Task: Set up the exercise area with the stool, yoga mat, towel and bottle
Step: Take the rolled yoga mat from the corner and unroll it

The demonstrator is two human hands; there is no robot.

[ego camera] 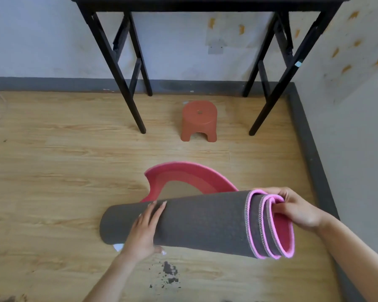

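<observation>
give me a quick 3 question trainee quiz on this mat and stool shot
1. True or false: the yoga mat lies fully unrolled and flat on the floor.
2. Which hand grips the open, spiral end of the roll? A) left hand B) right hand C) neither
3. Fill in: the stool stands upright between the front legs of the black ____.

Key
1. False. It is mostly rolled and held up, with only a pink flap curling loose behind the roll.
2. B. The right hand's fingers hook into the end; the left hand wraps the grey outer side.
3. table
</observation>
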